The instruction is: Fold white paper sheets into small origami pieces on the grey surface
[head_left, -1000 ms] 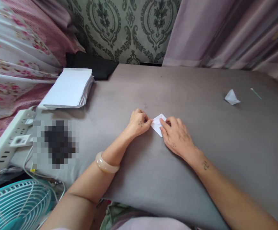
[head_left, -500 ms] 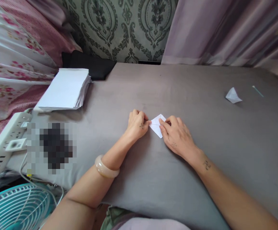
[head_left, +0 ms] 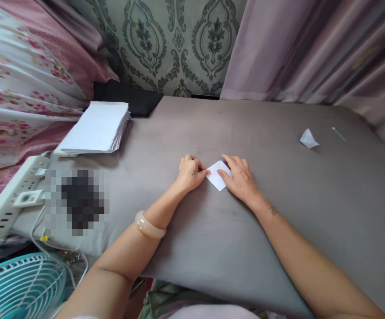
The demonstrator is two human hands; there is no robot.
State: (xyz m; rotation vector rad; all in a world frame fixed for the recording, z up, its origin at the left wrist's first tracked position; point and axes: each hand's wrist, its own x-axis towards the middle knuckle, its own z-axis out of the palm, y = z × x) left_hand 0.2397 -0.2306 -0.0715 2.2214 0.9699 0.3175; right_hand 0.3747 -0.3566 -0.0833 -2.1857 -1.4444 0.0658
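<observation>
A small folded white paper (head_left: 218, 181) lies diamond-wise on the grey cloth in front of me, with crease lines across it. My left hand (head_left: 191, 172) pinches its left corner between thumb and curled fingers. My right hand (head_left: 240, 178) is at the paper's right side, its thumb lying on top and its fingers stretched out along the upper right edge. Part of the right corner is hidden under that hand.
A stack of white paper (head_left: 96, 126) lies at the back left, before a black folded item (head_left: 129, 98). A folded paper piece (head_left: 308, 138) and a thin stick (head_left: 338, 133) lie at right. A power strip (head_left: 20, 195) and a turquoise fan (head_left: 23, 283) are at left.
My right hand has opened: its fingers moved outward from the paper's middle to its right edge, uncovering more of it. My left hand keeps its pinch. The camera view has shifted slightly.
</observation>
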